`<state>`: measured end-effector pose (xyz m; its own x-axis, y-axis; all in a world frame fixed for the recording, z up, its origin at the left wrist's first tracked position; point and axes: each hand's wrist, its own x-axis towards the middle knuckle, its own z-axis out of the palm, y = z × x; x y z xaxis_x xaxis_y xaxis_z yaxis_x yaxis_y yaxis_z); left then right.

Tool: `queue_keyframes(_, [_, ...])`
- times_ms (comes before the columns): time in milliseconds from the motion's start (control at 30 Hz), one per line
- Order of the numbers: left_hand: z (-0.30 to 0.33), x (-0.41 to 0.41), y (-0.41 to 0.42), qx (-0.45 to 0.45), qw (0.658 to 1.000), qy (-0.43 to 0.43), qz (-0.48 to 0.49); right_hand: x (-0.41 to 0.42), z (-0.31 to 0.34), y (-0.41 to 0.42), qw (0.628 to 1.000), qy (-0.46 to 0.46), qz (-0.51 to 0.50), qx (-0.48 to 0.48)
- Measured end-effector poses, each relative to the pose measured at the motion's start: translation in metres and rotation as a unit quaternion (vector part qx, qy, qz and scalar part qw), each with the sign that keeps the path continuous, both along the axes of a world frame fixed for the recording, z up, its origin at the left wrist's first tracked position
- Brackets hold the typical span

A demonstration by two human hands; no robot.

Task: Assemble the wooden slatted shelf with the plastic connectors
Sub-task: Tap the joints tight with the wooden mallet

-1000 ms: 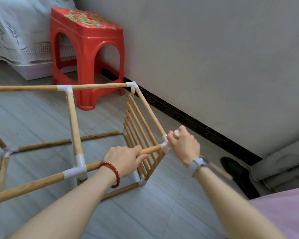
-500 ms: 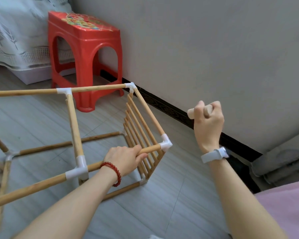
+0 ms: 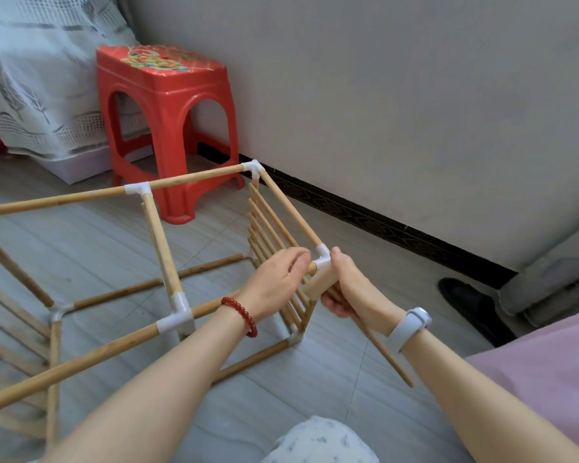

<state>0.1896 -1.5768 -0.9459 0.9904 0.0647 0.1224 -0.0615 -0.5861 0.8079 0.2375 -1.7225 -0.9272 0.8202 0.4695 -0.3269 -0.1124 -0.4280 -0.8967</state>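
Under the left hand (image 3: 276, 279), rail partly hidden and gripped, right hand (image 3: 350, 289) grasping wooden mallet (image 3: 325, 281) against white corner connector (image 3: 322, 257), shelf frame (image 3: 161, 242) cut off leftward.

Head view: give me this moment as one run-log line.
left hand: grips rail | right hand: holds mallet against corner connector | frame: on floor
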Motion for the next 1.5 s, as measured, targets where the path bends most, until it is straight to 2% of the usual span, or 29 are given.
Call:
queue_keyframes(100, [0.007, -0.012, -0.017, -0.002, 0.998, -0.003, -0.058, -0.012, 0.005, 0.007, 0.998, 0.045, 0.014, 0.051])
queue_keyframes(233, [0.001, -0.023, -0.021, 0.019, 0.999, -0.034, -0.027, -0.020, 0.010, 0.005, 0.993, 0.093, 0.028, 0.062])
queue_keyframes(400, [0.012, -0.023, -0.010, -0.027, 0.997, 0.060, 0.039, -0.028, 0.013, -0.010, 0.994, 0.101, 0.019, 0.041])
queue_keyframes(433, [0.012, -0.023, -0.009, -0.048, 0.995, 0.076, 0.042, -0.029, 0.011, -0.010, 0.994, 0.098, 0.010, 0.039])
queue_keyframes(500, [0.012, -0.022, -0.010, -0.155, 0.981, 0.100, 0.063, -0.029, 0.011, -0.008, 0.989, 0.128, -0.014, 0.077])
queue_keyframes(600, [0.015, -0.020, -0.008, -0.310, 0.935, 0.143, 0.100, -0.025, 0.019, -0.011, 0.974, 0.172, -0.023, 0.149])
queue_keyframes(667, [0.021, -0.019, -0.002, -0.346, 0.918, 0.163, 0.107, -0.021, 0.024, -0.015, 0.963, 0.171, -0.036, 0.205])
queue_keyframes(767, [0.028, -0.022, 0.007, -0.350, 0.912, 0.187, 0.105, -0.022, 0.028, -0.014, 0.942, 0.190, -0.088, 0.260])
queue_keyframes(900, [0.028, -0.026, 0.019, -0.387, 0.893, 0.196, 0.119, -0.030, 0.018, 0.000, 0.981, 0.131, -0.058, 0.127])
queue_keyframes(1000, [0.026, -0.028, 0.026, -0.407, 0.884, 0.189, 0.131, -0.035, 0.014, 0.009, 0.993, 0.113, -0.002, 0.044])
queue_keyframes(1033, [0.026, -0.028, 0.027, -0.401, 0.886, 0.186, 0.137, -0.038, 0.015, 0.012, 0.995, 0.092, 0.025, 0.029])
queue_keyframes(1100, [0.026, -0.026, 0.029, -0.398, 0.888, 0.180, 0.143, -0.045, 0.018, 0.016, 0.996, -0.006, 0.091, -0.019])
queue_keyframes(1200, [0.028, -0.025, 0.029, -0.418, 0.880, 0.172, 0.144, -0.051, 0.020, 0.023, 0.952, -0.229, 0.150, -0.139])
queue_keyframes(1233, [0.029, -0.025, 0.028, -0.410, 0.885, 0.169, 0.141, -0.051, 0.020, 0.025, 0.939, -0.266, 0.147, -0.158])
queue_keyframes(1400, [0.030, -0.026, 0.026, -0.339, 0.918, 0.158, 0.133, -0.052, 0.024, 0.027, 0.925, -0.250, 0.166, -0.231])
queue_keyframes(1433, [0.031, -0.028, 0.028, -0.316, 0.926, 0.162, 0.127, -0.053, 0.026, 0.027, 0.910, -0.276, 0.177, -0.254])
queue_keyframes(1500, [0.030, -0.030, 0.031, -0.281, 0.936, 0.174, 0.118, -0.057, 0.029, 0.022, 0.856, -0.362, 0.190, -0.317])
